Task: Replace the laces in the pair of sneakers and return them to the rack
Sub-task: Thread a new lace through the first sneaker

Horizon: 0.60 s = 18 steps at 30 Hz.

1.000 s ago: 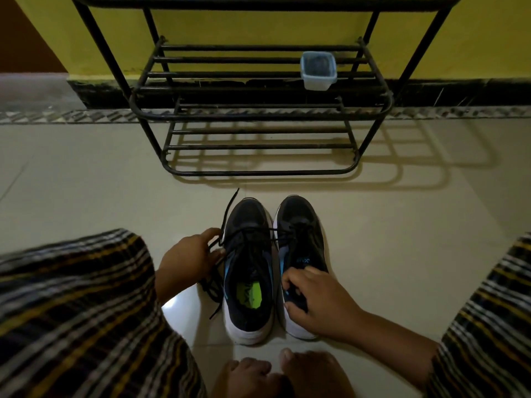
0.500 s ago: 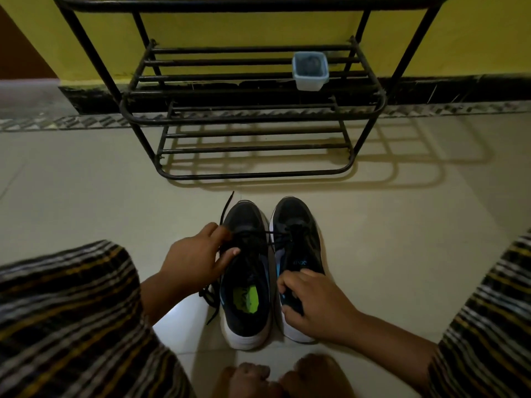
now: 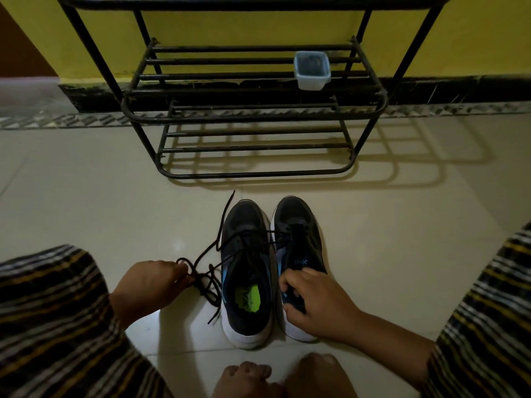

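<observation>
Risk first: black lace is half out of left sneaker and crosses onto right sneaker, where it looks tangled with that shoe's lace. Left hand pinches the lace just left of the left sneaker, fingers curled on it. Hard pull from there likely drags or tips the left sneaker, or tightens a snag at the eyelets. Right hand grips the right sneaker's collar, so nothing steadies the left one. Both sneakers sit on the floor in front of the rack, toes toward it. Plastic container on the rack's middle shelf could crowd the return.
</observation>
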Each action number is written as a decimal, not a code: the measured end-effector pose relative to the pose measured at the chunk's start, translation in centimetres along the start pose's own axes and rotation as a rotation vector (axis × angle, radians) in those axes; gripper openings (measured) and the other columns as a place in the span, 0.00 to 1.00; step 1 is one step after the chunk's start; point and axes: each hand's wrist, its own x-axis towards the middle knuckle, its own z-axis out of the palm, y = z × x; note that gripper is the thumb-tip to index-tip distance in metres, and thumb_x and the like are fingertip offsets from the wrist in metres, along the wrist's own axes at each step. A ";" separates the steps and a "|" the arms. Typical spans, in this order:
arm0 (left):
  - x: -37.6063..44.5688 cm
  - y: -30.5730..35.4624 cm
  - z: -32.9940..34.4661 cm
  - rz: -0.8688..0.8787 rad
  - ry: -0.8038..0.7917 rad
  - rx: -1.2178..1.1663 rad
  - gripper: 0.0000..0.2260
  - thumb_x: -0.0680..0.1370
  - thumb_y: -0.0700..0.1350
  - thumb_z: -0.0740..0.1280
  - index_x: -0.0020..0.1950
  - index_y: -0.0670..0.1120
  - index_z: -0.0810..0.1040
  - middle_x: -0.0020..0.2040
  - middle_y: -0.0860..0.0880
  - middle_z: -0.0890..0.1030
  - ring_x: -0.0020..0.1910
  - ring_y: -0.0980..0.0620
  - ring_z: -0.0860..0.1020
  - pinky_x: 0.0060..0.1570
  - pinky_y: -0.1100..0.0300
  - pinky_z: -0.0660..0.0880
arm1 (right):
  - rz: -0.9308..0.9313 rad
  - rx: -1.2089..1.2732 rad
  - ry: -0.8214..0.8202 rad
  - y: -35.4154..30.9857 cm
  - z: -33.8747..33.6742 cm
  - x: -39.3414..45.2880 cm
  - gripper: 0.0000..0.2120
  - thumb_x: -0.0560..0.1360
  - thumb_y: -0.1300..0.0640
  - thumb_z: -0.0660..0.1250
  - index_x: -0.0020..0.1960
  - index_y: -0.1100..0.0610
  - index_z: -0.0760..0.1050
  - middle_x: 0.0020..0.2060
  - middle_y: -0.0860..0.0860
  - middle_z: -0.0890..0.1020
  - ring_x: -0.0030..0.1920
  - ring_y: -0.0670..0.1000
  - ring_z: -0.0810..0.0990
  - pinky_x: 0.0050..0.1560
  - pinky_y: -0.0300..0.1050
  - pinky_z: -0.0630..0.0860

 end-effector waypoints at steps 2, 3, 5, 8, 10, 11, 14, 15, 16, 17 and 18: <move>0.1 0.3 -0.4 -0.032 -0.056 -0.015 0.15 0.79 0.60 0.56 0.53 0.52 0.75 0.48 0.53 0.81 0.46 0.50 0.79 0.35 0.59 0.64 | -0.001 -0.002 0.002 0.0 0.0 0.1 0.09 0.69 0.48 0.61 0.48 0.49 0.67 0.36 0.40 0.65 0.39 0.44 0.65 0.36 0.30 0.56; 0.2 0.4 -0.4 -0.035 -0.064 -0.045 0.14 0.78 0.61 0.57 0.54 0.54 0.74 0.49 0.54 0.80 0.47 0.51 0.79 0.35 0.60 0.65 | -0.001 -0.001 0.003 0.0 0.0 0.1 0.09 0.69 0.48 0.61 0.48 0.49 0.67 0.36 0.40 0.64 0.39 0.44 0.65 0.36 0.29 0.56; 0.5 0.8 -0.4 -0.035 -0.083 -0.100 0.15 0.76 0.62 0.60 0.57 0.56 0.73 0.52 0.55 0.78 0.48 0.53 0.78 0.36 0.61 0.67 | 0.002 0.000 0.005 0.0 0.0 0.1 0.09 0.69 0.48 0.62 0.48 0.49 0.68 0.36 0.39 0.64 0.39 0.44 0.64 0.36 0.29 0.57; 1.5 1.4 0.0 0.025 -0.001 -0.081 0.22 0.68 0.58 0.71 0.59 0.50 0.76 0.53 0.49 0.78 0.50 0.46 0.78 0.44 0.56 0.73 | -0.002 -0.008 -0.001 0.0 0.1 0.1 0.10 0.68 0.48 0.61 0.47 0.49 0.67 0.36 0.40 0.65 0.38 0.45 0.64 0.36 0.30 0.56; 2.7 2.2 -0.2 -0.028 0.152 -0.147 0.21 0.64 0.46 0.76 0.56 0.47 0.79 0.52 0.45 0.80 0.51 0.40 0.79 0.46 0.50 0.75 | -0.006 -0.017 0.003 -0.1 0.0 0.1 0.10 0.68 0.48 0.61 0.47 0.50 0.67 0.36 0.41 0.65 0.37 0.45 0.64 0.35 0.29 0.55; 3.3 2.8 -0.7 -0.074 0.203 -0.221 0.18 0.66 0.42 0.75 0.56 0.47 0.80 0.53 0.45 0.80 0.52 0.39 0.78 0.47 0.50 0.74 | -0.010 -0.020 0.007 -0.1 0.0 0.1 0.10 0.67 0.48 0.61 0.47 0.50 0.67 0.35 0.41 0.65 0.37 0.45 0.64 0.34 0.30 0.55; 4.8 4.4 -2.0 -0.227 0.203 -0.479 0.09 0.76 0.45 0.67 0.56 0.47 0.79 0.53 0.47 0.79 0.55 0.43 0.74 0.51 0.52 0.71 | -0.015 -0.034 0.004 -0.1 -0.1 0.1 0.10 0.68 0.48 0.61 0.47 0.50 0.67 0.36 0.41 0.65 0.38 0.45 0.64 0.34 0.34 0.56; 5.1 4.7 -2.1 -0.222 0.185 -0.518 0.08 0.77 0.46 0.66 0.54 0.47 0.79 0.51 0.47 0.79 0.53 0.44 0.74 0.50 0.52 0.72 | -0.022 -0.034 0.003 -0.1 -0.1 0.1 0.10 0.68 0.48 0.61 0.48 0.50 0.67 0.36 0.41 0.65 0.38 0.45 0.64 0.34 0.33 0.56; 5.3 5.0 -2.2 -0.205 0.156 -0.536 0.07 0.77 0.47 0.65 0.52 0.48 0.79 0.49 0.48 0.79 0.52 0.45 0.74 0.49 0.53 0.71 | -0.031 -0.033 0.005 -0.1 -0.1 0.0 0.10 0.69 0.48 0.61 0.48 0.50 0.67 0.36 0.41 0.65 0.38 0.44 0.63 0.35 0.34 0.57; 5.4 5.1 -2.1 -0.191 0.144 -0.542 0.06 0.77 0.47 0.65 0.51 0.47 0.79 0.48 0.48 0.79 0.51 0.45 0.74 0.47 0.54 0.71 | -0.040 -0.034 0.003 0.0 -0.2 0.0 0.11 0.69 0.48 0.62 0.49 0.50 0.67 0.37 0.41 0.65 0.39 0.44 0.63 0.35 0.35 0.57; 5.4 5.2 -2.2 -0.195 0.131 -0.546 0.06 0.77 0.47 0.65 0.49 0.47 0.78 0.47 0.47 0.79 0.49 0.45 0.75 0.47 0.54 0.72 | -0.046 -0.035 -0.008 0.0 -0.3 0.0 0.11 0.70 0.47 0.62 0.49 0.50 0.67 0.37 0.41 0.65 0.39 0.44 0.63 0.36 0.37 0.57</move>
